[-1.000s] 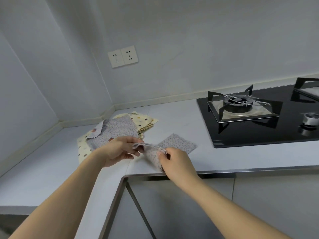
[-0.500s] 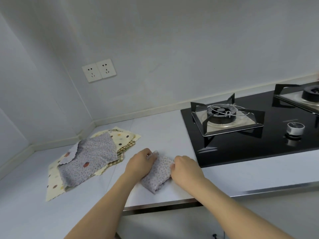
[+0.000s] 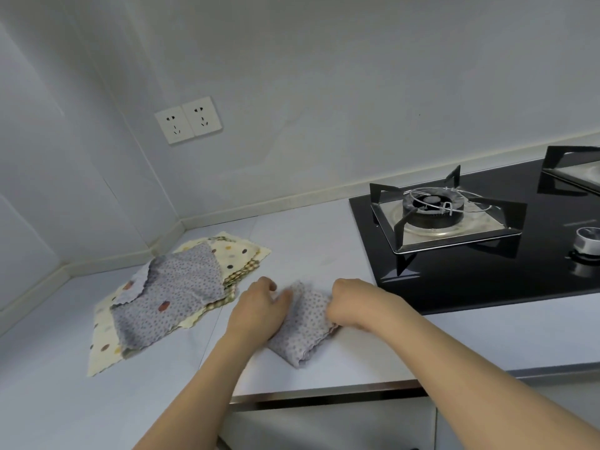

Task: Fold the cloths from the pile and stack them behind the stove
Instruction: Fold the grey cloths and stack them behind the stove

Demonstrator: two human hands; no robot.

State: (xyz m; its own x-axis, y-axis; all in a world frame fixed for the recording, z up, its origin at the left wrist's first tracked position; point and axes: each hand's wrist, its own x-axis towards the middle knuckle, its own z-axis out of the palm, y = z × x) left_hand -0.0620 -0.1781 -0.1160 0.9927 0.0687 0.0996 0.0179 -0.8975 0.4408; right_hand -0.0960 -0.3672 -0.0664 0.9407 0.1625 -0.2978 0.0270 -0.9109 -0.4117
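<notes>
Fingers of the left hand point(image 3: 259, 311) and right hand point(image 3: 355, 302) curl onto the folded grey dotted cloth point(image 3: 303, 326), gripping its two sides. It lies near the worktop point(image 3: 324, 241) front edge, between the cloth pile point(image 3: 168, 293) and gas stove point(image 3: 487, 241).

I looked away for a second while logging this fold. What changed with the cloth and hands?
The grey cloth, held up half-open between both hands, came down onto the counter as a folded bundle. The left hand and right hand now grip its two sides. The pile in the corner and the stove stayed as they were.
</notes>
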